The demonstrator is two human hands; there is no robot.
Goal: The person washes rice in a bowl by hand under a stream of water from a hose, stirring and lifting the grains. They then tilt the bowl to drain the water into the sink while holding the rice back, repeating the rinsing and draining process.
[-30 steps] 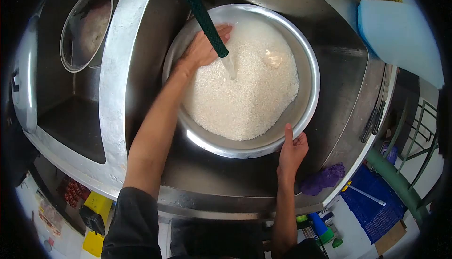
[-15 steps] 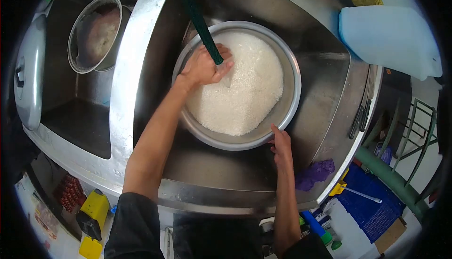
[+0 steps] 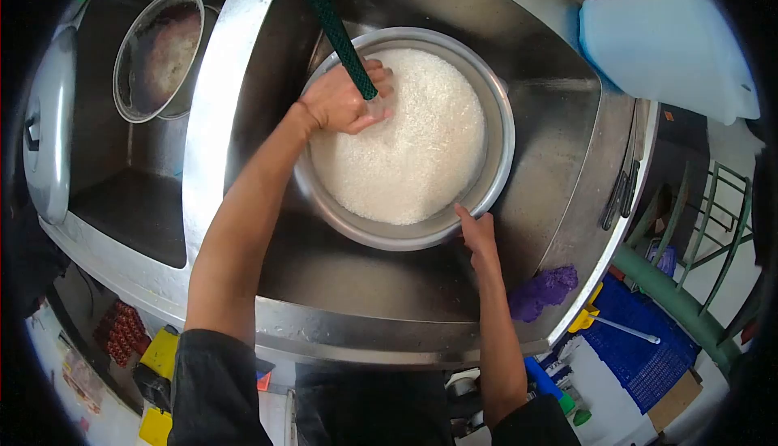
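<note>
A large metal bowl point(image 3: 504, 134) holds white rice point(image 3: 421, 138) and stands in the sink basin point(image 3: 543, 146). A dark green hose point(image 3: 334, 28) hangs over the bowl, with clear water at its lower end. Under and beside that end is my left hand point(image 3: 336, 104), over the left part of the rice. Its fingers are stretched and apart, partly hidden behind the hose, and I see nothing held in them. At the bowl's lower right rim, my right hand point(image 3: 478, 233) grips the edge with the thumb on top.
In the left basin a pot point(image 3: 121, 81) holds cloudy liquid, and a metal lid point(image 3: 55, 126) leans at its outer side. A purple cloth point(image 3: 545, 292), dark-handled utensils point(image 3: 620, 199) and a bluish plastic container point(image 3: 668, 57) lie around the right side.
My left hand has shifted slightly left over the rice. The bowl and hose end sit a little higher and further left in view. My right hand keeps the rim.
</note>
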